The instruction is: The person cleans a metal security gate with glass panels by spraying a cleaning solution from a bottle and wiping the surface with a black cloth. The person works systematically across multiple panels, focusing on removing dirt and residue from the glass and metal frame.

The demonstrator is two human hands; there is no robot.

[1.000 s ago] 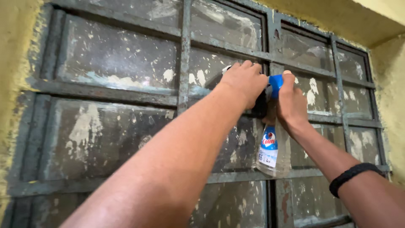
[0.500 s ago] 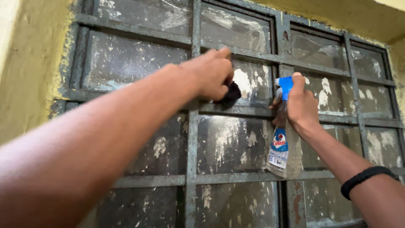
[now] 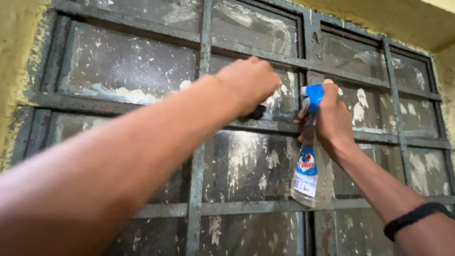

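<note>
The left hand [image 3: 249, 83], at centre frame, is closed over a dark cloth [image 3: 256, 113] and presses it against a window pane [image 3: 284, 97] just above a horizontal bar; only a corner of the cloth shows below the fist. The right hand [image 3: 334, 121], just right of centre, is wrapped around the neck of a spray bottle [image 3: 308, 175], with the forefinger laid over the blue trigger head [image 3: 313, 92]; the bottle hangs upright, its clear body below the hand and in front of the window.

The window grille [image 3: 204, 38] fills most of the frame; its metal bars are grey and flaked, and the glass behind is streaked with pale paint spatter and grime. A yellow wall [image 3: 19, 57] borders it at the left edge and at the upper right. A black wristband [image 3: 412, 215] sits on the right forearm at lower right.

Handling, as a judgement: the bottle appears to be thin clear plastic, largely empty, and therefore light; the body would flex under a squeeze and could be slick if wet; the neck directly under the trigger head is the firm place to hold it, as now. The cloth looks soft and limp; it is best bunched in the palm so that the pressure spreads. The panes should be taken as fragile and the bar edges as rough; pressure is better kept flat and moderate.
</note>
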